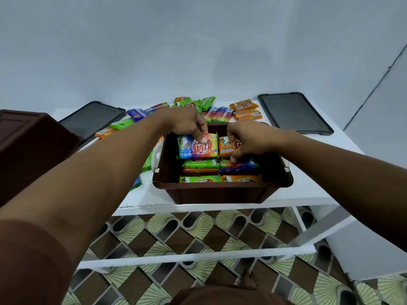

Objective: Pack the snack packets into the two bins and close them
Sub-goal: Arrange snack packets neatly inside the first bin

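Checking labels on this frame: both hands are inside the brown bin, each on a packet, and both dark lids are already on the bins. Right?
Not quite. The left hand and right hand are each on a packet in the brown bin, but the head view shows both lids off: the left lid and the right lid lie flat on the white table.
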